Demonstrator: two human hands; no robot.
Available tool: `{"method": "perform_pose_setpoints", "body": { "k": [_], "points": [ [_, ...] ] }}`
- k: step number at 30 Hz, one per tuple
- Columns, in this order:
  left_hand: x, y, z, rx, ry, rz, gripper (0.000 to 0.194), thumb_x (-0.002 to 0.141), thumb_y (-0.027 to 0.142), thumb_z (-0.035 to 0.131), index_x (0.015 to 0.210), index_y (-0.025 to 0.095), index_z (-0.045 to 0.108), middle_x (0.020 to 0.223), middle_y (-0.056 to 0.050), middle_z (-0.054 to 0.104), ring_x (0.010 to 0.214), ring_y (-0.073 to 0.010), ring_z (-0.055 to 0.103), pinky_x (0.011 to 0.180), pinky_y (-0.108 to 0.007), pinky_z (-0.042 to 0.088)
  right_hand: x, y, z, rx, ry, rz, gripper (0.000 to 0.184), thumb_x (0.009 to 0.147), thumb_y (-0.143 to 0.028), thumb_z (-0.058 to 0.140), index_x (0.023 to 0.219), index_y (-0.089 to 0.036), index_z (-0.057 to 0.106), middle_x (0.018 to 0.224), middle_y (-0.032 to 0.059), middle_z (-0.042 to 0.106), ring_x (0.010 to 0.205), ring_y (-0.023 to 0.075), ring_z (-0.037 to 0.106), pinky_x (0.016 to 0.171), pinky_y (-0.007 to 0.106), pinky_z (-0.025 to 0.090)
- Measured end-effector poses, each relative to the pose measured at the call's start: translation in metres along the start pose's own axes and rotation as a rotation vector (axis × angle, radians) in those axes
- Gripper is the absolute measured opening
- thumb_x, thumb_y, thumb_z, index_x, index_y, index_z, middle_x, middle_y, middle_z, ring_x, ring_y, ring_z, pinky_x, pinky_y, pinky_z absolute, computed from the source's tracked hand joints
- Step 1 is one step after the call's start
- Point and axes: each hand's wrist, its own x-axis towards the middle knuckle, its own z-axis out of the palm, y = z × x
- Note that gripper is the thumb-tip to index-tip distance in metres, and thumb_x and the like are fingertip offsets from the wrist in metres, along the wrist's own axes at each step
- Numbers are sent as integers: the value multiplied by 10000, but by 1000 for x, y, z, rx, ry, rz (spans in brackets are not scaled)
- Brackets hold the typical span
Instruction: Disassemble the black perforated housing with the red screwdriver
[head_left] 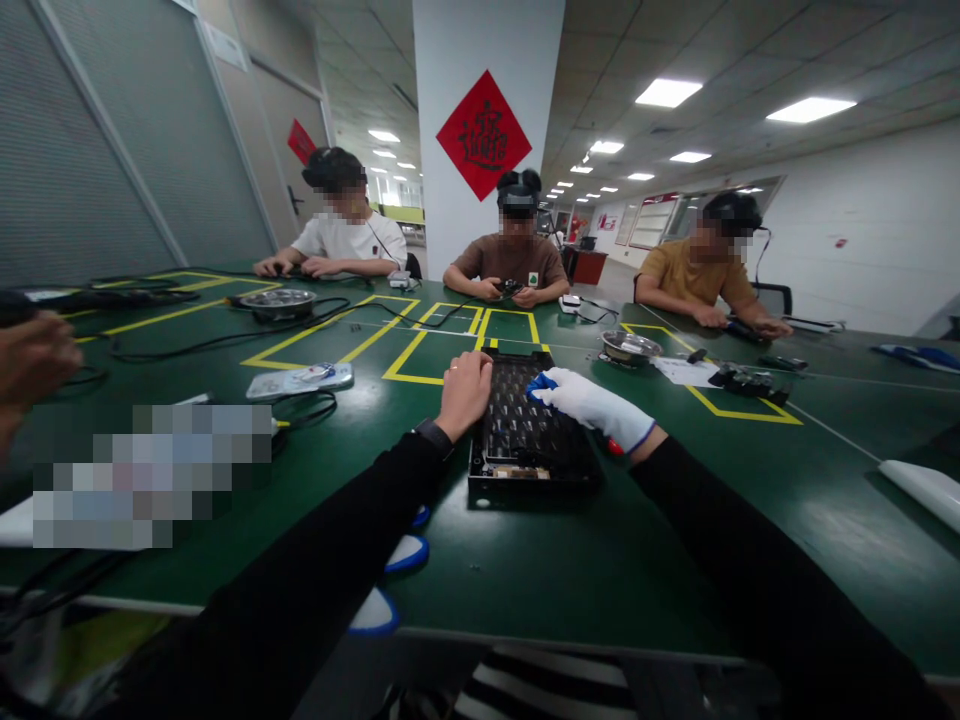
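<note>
A black keyboard frame (525, 430) lies on the green table (600, 560) in front of me. My bare left hand (465, 392) rests curled on its left edge, gripping it. My right hand (589, 402), in a white glove, reaches over the frame's upper right part and pinches a small blue object (541, 383) against it. A red handle (615, 447) shows just under my right wrist.
Three people sit across the table, each handling small items. Metal bowls (628, 346) (279, 300), black cables (225, 335), a plastic packet (300, 380) and yellow tape lines (420, 350) lie on the table. Another person's hand (30, 365) is at far left. White-and-blue pieces (405, 552) sit under my left arm.
</note>
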Motion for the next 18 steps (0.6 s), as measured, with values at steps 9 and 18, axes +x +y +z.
{"method": "perform_pose_setpoints", "body": {
  "k": [9,18],
  "points": [
    [2,-29,27,-123,-172,-256,289,781,232,450,1063,174,475,1068,-114,515,1011,-212,523,891,-371,405,-17,-42,11,-26,-343,-388,172,773,-293,540,810,-140,607,846,52,625,694,130,523,670,231,405],
    [4,-29,29,-133,-178,-286,392,778,293,456,1134,137,404,1099,-142,518,1054,-239,502,895,-391,400,-17,-42,20,8,-470,-318,194,764,-332,557,810,-153,616,816,38,643,671,128,552,634,224,420]
  ]
}}
